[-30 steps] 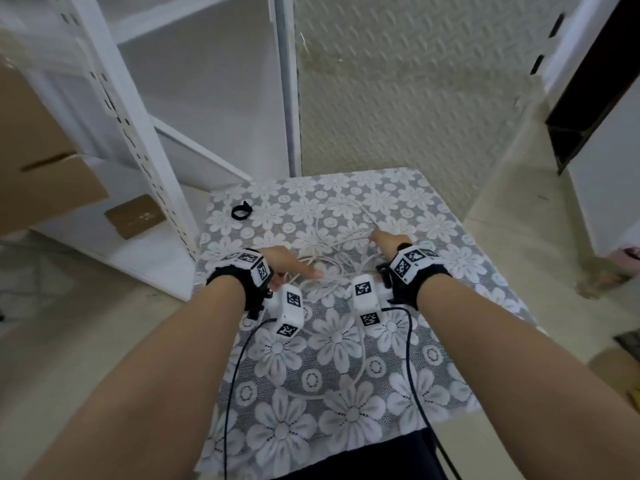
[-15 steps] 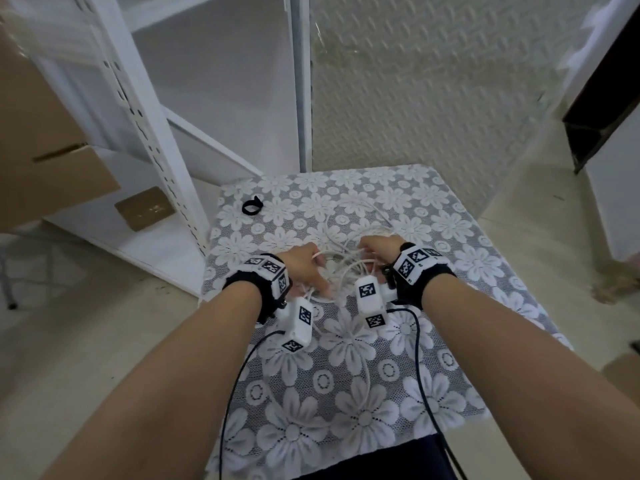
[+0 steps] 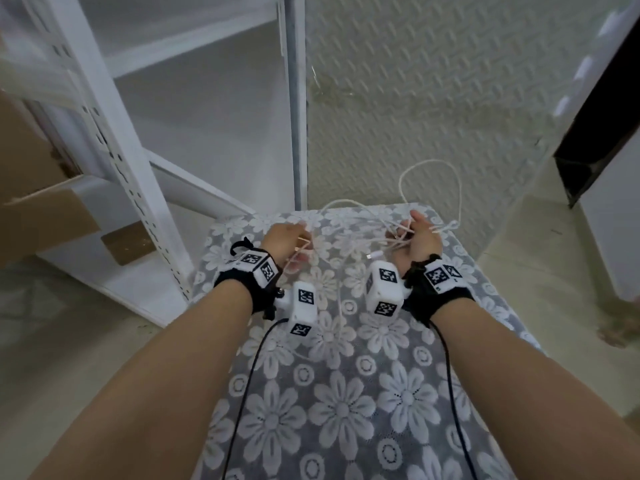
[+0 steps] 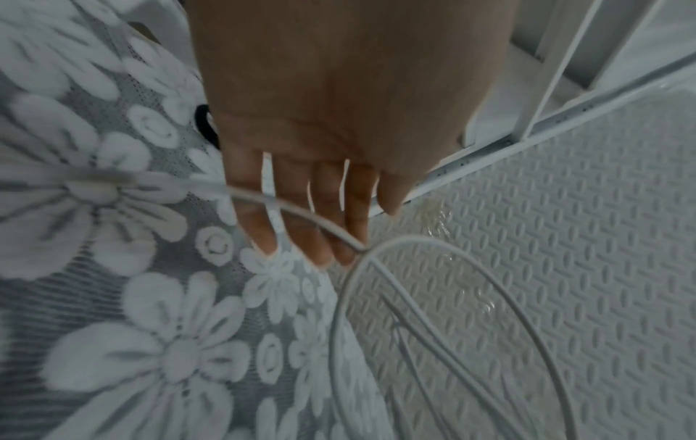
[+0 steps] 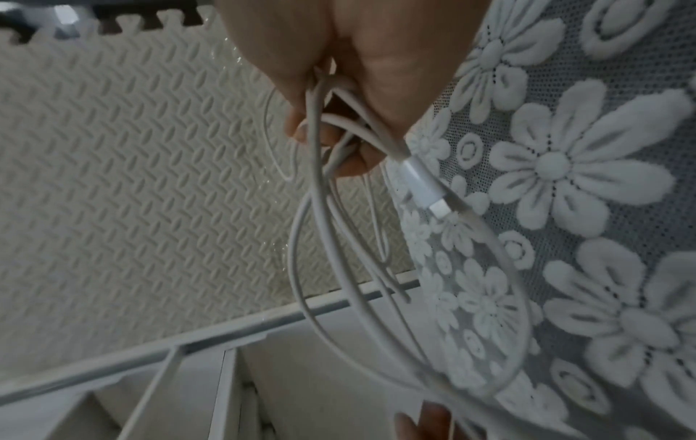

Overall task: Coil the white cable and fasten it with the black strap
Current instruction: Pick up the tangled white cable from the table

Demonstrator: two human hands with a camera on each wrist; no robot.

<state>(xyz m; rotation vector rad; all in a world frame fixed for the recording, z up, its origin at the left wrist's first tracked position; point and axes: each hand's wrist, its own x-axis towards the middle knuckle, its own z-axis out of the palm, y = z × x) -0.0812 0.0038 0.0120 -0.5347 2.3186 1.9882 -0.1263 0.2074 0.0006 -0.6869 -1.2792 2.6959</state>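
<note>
Both hands were up near the far edge of the desk (image 3: 363, 410). R hand (image 3: 420, 237) gripped several loops of the white cable (image 5: 324, 226), fingers curled round the bundle, plug end hanging just below the fist. One loop stuck out past the desk's far edge over the floor mat (image 3: 433, 98). L hand (image 4: 331, 125) had fingers straight and slightly spread, a single strand running across them. Black strap (image 4: 203, 125) lay on the cloth by the L wrist, mostly hidden. White shelf frame (image 3: 114, 150) stood close on the L side; open floor to the R.
</note>
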